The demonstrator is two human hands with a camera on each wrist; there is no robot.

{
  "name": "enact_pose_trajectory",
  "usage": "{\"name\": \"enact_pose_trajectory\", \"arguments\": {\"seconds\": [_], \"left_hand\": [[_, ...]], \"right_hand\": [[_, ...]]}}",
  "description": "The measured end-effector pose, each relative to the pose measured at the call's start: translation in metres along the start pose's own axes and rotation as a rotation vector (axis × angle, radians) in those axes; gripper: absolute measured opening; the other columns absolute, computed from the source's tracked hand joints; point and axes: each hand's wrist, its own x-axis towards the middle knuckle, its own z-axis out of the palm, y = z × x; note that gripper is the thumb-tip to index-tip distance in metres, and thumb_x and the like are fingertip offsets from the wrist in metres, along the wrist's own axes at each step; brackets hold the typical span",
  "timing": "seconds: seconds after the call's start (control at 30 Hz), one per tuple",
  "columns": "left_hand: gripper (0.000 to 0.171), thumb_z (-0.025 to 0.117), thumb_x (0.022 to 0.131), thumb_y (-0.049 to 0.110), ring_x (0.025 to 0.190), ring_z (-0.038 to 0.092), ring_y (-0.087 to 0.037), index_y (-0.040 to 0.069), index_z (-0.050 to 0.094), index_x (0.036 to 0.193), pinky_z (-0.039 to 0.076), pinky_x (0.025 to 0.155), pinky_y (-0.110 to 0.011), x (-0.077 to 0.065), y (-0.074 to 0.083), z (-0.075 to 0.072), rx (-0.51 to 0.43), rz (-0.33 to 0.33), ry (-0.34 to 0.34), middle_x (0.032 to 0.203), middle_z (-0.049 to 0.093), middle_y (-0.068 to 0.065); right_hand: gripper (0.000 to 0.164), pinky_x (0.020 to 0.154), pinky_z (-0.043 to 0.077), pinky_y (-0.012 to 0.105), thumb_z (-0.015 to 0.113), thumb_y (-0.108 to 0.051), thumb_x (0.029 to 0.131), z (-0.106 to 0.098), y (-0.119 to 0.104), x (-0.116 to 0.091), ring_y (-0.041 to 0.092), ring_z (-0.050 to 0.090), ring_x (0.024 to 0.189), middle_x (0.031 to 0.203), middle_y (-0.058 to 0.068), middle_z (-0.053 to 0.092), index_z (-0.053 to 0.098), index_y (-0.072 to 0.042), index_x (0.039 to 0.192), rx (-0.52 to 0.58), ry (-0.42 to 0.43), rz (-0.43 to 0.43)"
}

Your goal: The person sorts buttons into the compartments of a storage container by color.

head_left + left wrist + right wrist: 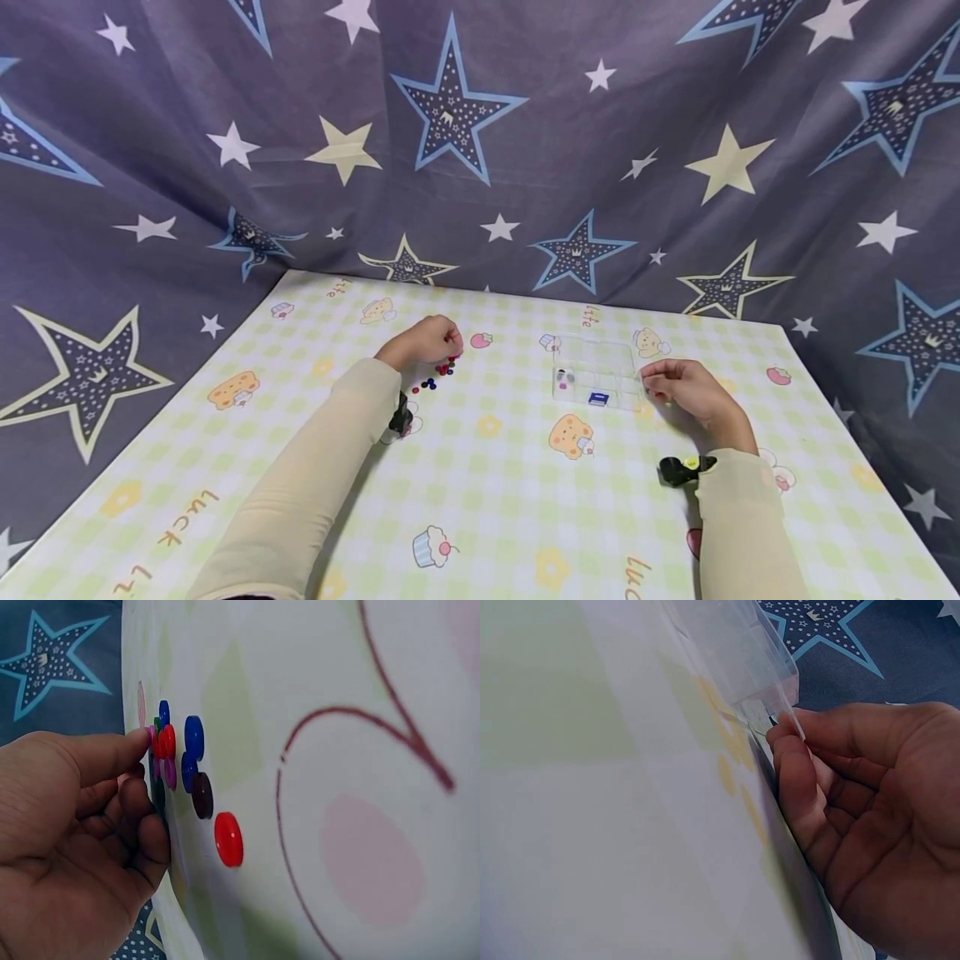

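On the left of the table, several small round buttons in red, blue, dark and magenta (pixel 429 383) lie in a loose line. My left hand (pixel 431 340) is at their far end, thumb and finger pinching a magenta button (pixel 152 738). Close beside its fingertips are red buttons (pixel 169 741), and a lone red button (pixel 229 838) lies nearest the wrist camera. To the right, a clear plastic compartment box (pixel 596 372) lies on the table. My right hand (pixel 686 392) pinches its thin right edge between thumb and fingers, also visible in the right wrist view.
A few buttons (pixel 563 385) sit in the box's left compartment, and a blue label (pixel 598 399) marks its front. A checked, cartoon-printed cloth (pixel 487 500) covers the table. Behind it hangs a dark star-patterned curtain (pixel 540 183).
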Motion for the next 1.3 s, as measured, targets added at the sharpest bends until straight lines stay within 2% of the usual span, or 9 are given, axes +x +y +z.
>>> {"name": "enact_pose_trajectory", "arguments": {"seconds": [0.1,0.4,0.57,0.73,1.0,1.17,1.3], "left_hand": [[0.016,0.054,0.101,0.006,0.071,0.054,-0.017,0.002,0.070,0.099,0.045,0.071,-0.030,0.000,-0.001,0.000,0.003,0.014,-0.010,0.087,0.068,-0.009],[0.021,0.045,0.105,0.007,0.065,0.048,-0.016,-0.002,0.064,0.109,0.044,0.073,-0.034,0.001,0.001,0.002,-0.085,0.055,-0.004,0.086,0.058,-0.010],[0.022,0.044,0.108,0.010,0.057,0.041,-0.014,-0.001,0.062,0.110,0.041,0.066,-0.032,0.005,0.009,0.007,-0.124,0.090,-0.011,0.090,0.057,-0.010],[0.021,0.045,0.110,0.014,0.058,0.038,-0.015,0.001,0.062,0.110,0.038,0.060,-0.032,0.009,0.022,0.014,-0.169,0.124,-0.016,0.099,0.059,-0.011],[0.017,0.048,0.109,0.012,0.074,0.045,-0.016,0.005,0.062,0.102,0.040,0.076,-0.032,0.016,0.050,0.028,-0.131,0.226,0.017,0.101,0.065,-0.010],[0.017,0.049,0.108,0.009,0.075,0.046,-0.015,0.003,0.064,0.102,0.041,0.075,-0.029,0.019,0.066,0.039,-0.154,0.278,0.016,0.096,0.064,-0.011],[0.017,0.049,0.108,0.010,0.072,0.045,-0.012,0.003,0.064,0.103,0.040,0.073,-0.026,0.023,0.077,0.047,-0.150,0.313,0.004,0.090,0.061,-0.005]], "right_hand": [[0.028,0.069,0.050,0.028,0.056,-0.007,0.104,0.000,0.000,-0.001,0.015,0.057,0.079,0.096,0.007,0.066,0.059,0.012,0.125,0.004,-0.002,0.002],[0.027,0.068,0.049,0.028,0.055,-0.005,0.104,0.001,-0.002,-0.001,0.015,0.056,0.078,0.095,0.008,0.065,0.059,0.012,0.125,0.011,0.003,0.009],[0.027,0.068,0.049,0.028,0.057,-0.006,0.103,0.002,-0.002,-0.001,0.015,0.056,0.078,0.093,0.006,0.065,0.059,0.011,0.124,0.005,0.014,0.015],[0.028,0.067,0.049,0.028,0.058,-0.004,0.102,0.001,0.000,0.000,0.013,0.056,0.075,0.089,0.006,0.065,0.058,0.013,0.123,0.020,0.008,0.002],[0.028,0.068,0.050,0.028,0.057,-0.005,0.103,0.000,0.000,-0.001,0.013,0.057,0.076,0.092,0.007,0.066,0.058,0.013,0.124,0.016,0.008,0.001],[0.028,0.068,0.050,0.028,0.057,-0.005,0.103,0.000,0.000,0.000,0.013,0.057,0.077,0.092,0.006,0.066,0.058,0.013,0.124,0.015,0.010,0.004],[0.027,0.069,0.051,0.027,0.057,-0.004,0.102,0.000,-0.001,0.001,0.013,0.057,0.077,0.092,0.006,0.066,0.059,0.013,0.124,0.015,0.016,0.008]]}}
